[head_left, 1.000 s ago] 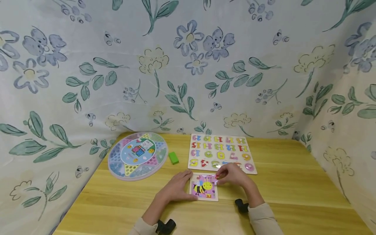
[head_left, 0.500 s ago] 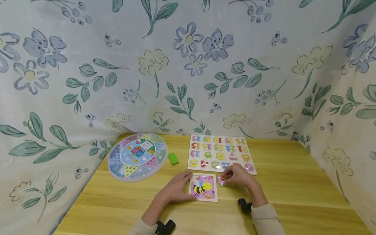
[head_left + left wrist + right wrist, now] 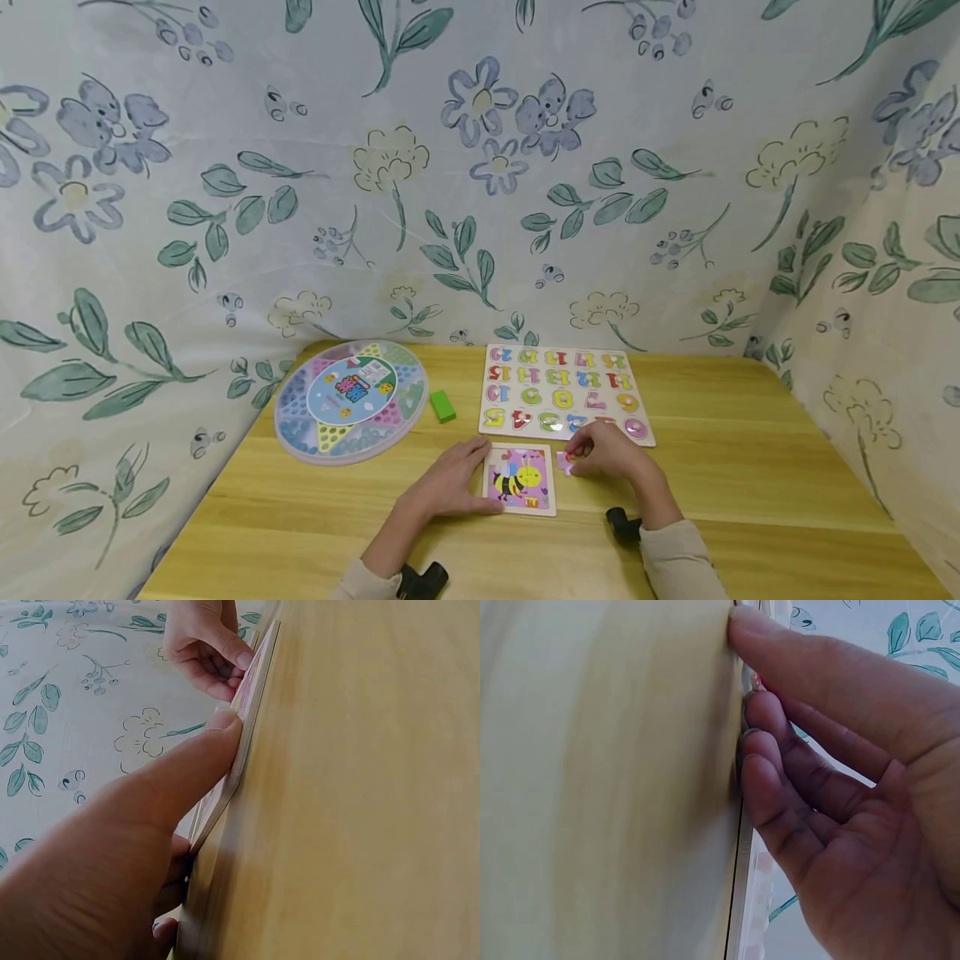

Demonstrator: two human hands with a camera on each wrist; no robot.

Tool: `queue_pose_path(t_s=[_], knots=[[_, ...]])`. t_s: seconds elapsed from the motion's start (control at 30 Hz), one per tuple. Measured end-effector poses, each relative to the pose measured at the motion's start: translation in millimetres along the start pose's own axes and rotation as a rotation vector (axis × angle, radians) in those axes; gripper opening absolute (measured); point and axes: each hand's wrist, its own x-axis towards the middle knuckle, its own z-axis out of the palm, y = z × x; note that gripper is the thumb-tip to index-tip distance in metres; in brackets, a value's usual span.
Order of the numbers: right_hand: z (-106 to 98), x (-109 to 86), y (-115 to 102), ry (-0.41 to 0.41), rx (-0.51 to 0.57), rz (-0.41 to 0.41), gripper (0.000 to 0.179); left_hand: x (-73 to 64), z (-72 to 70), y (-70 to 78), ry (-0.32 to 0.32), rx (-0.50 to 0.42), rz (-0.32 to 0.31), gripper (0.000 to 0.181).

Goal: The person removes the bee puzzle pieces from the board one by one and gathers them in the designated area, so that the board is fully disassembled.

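A small square bee puzzle (image 3: 534, 457) with a pale wooden frame lies on the table, showing a yellow-and-black bee on pink. My left hand (image 3: 448, 481) holds it from the left, the thumb (image 3: 222, 724) along its near edge and the fingers toward its far left corner. Just right of the frame is a pink puzzle piece (image 3: 564, 463) with red on it. The thumb and fingers of my right hand (image 3: 609, 452) pinch this piece at the tabletop. In the right wrist view those fingertips (image 3: 761, 712) are right at the wood, and most of the piece is hidden.
Behind the puzzle lies a number board (image 3: 542, 395) with colourful numerals. A round star-patterned game board (image 3: 352, 400) is at the left, with a green block (image 3: 443, 406) beside it. A flowered cloth (image 3: 480, 208) hangs along the wooden table's (image 3: 750, 467) back and sides.
The right hand has brought the pink piece rightward from the puzzle's upper right edge down beside it, then hardly moved. The left hand has stayed on the puzzle.
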Motion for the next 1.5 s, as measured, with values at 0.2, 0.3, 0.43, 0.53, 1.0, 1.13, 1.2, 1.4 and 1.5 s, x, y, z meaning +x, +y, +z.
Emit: queue_pose_path(t_s=[0.2,0.3,0.43,0.53,1.0,1.13,1.2,1.4,1.5], knots=[[0.9,0.1,-0.4,0.008,-0.004,0.023,0.025,-1.2,-1.1,0.3,0.001,-0.004,0.005,0.098],[0.8,-0.3,-1.7,0.013,-0.006,0.042,0.025,-1.0,-1.5,-0.2,0.001,-0.011,0.008,0.098],[0.2,-1.0,-3.0,0.009,-0.007,0.044,0.024,-0.5,-0.5,-1.7,-0.013,-0.026,0.004,0.101],[-0.3,-1.6,-3.8,0.005,-0.01,0.037,0.024,0.0,-0.2,-2.7,-0.022,-0.032,0.002,0.105],[-1.5,-1.5,-4.9,0.002,-0.036,0.02,0.024,0.5,0.8,-3.8,-0.024,-0.025,0.005,0.106],[-3.8,-2.2,-9.8,0.012,-0.049,-0.001,0.022,1.8,0.5,-3.5,-0.025,-0.024,0.004,0.106],[-4.7,-2.7,-13.6,0.006,-0.039,-0.013,0.022,2.2,0.3,-3.2,-0.023,-0.022,0.004,0.106],[-0.4,-2.3,-26.8,-0.022,0.026,-0.062,0.023,1.7,0.3,-2.4,-0.022,-0.024,-0.008,0.107],[6.3,0.4,-31.5,-0.034,0.036,-0.096,0.024,0.5,-0.1,-2.0,-0.021,-0.034,-0.013,0.107]])
